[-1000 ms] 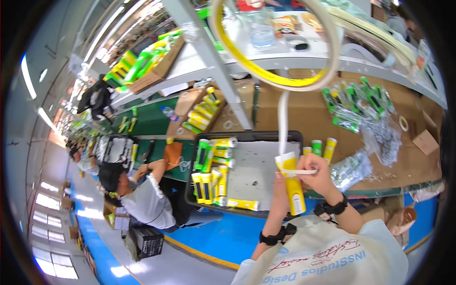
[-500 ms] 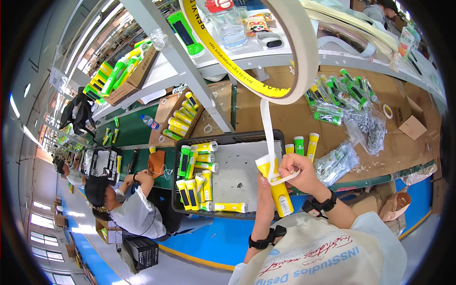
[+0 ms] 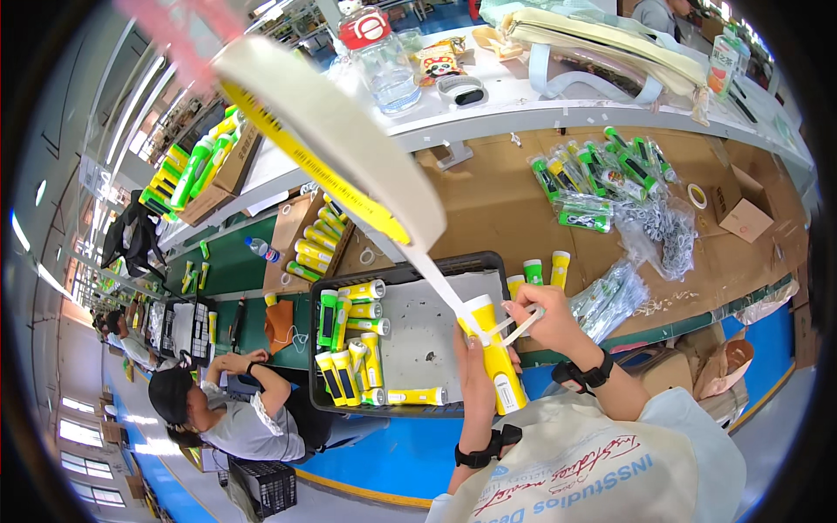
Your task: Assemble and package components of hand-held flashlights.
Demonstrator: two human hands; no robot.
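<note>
A yellow flashlight point(image 3: 504, 379) with a white head is held upright but tilted in my left hand point(image 3: 473, 375), whose fingers wrap round its body. From a big roll of cream masking tape point(image 3: 349, 144), hanging close above, a narrow strip of tape point(image 3: 447, 290) runs down to the flashlight's neck. My right hand point(image 3: 551, 327), closed in a pinch, grips the white tape end beside the flashlight's head. The strip crosses the yellow body there. Just left of my hands, a black crate point(image 3: 316, 349) holds several yellow and green flashlights point(image 3: 349, 375) on a pale liner.
Behind my hands, a few flashlights point(image 3: 559, 270) stand on the cardboard-covered bench point(image 3: 471, 205). Bagged flashlights point(image 3: 610, 174) and clear plastic bags point(image 3: 615, 301) lie to the right, near a small open carton point(image 3: 741, 209). A co-worker point(image 3: 227, 405) sits at left. A shelf point(image 3: 488, 113) crosses the back.
The tape roll has swung left and turned more edge-on, and the view has shifted. My right hand has drawn the tape end slightly up and away; the left keeps holding the flashlight.
</note>
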